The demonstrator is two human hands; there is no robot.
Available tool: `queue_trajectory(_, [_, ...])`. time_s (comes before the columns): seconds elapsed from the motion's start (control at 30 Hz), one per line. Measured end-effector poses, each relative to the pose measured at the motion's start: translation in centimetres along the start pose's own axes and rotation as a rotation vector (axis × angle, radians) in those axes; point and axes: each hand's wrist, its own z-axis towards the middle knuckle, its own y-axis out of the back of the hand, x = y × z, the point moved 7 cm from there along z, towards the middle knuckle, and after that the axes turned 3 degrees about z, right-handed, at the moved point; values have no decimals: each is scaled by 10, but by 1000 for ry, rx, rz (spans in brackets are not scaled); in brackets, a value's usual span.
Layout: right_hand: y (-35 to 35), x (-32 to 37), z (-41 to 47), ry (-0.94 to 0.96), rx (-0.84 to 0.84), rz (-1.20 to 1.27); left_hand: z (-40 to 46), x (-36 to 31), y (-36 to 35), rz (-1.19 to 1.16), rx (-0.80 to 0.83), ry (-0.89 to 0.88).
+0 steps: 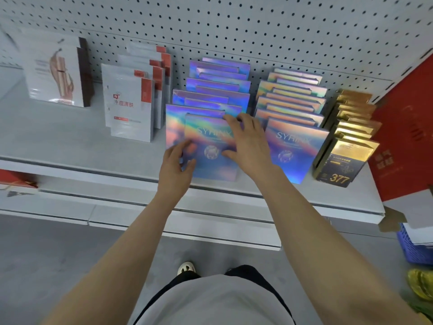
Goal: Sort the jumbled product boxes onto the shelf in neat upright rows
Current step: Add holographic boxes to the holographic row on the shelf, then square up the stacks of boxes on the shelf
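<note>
An iridescent blue-pink box [210, 148] stands upright at the front of a row of like boxes [218, 90] on the grey shelf [70, 141]. My left hand [175, 165] grips its left edge with thumb and fingers. My right hand [248, 141] holds its right side, fingers curled over the top edge and thumb on the front face. A second iridescent row [295, 118] stands just to the right, then a row of gold and black boxes [346, 146].
White and red boxes [133, 99] stand in a row to the left, with larger white boxes [58, 69] beyond them. A pegboard [234, 26] backs the shelf. A red panel [407, 137] and a blue crate [414, 247] sit at the right.
</note>
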Motion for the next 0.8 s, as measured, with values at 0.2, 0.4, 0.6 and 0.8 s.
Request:
queue_trajectory(0.2, [18,-13,-21,-21,-134,82,-5,-17,5,117,-94,-123])
queue_trajectory(0.4, [62,-88,-85,-167,-355,93,-20,-75,-33,99,-87,-382])
queue_trajectory(0.6, [98,-220,-125,-471,-330,13,-52,-159,-151,32,298,-535])
queue_trajectory(0.8, [91,-299,-106,-416,57,-5,-52,-208,-297,274,506,-482])
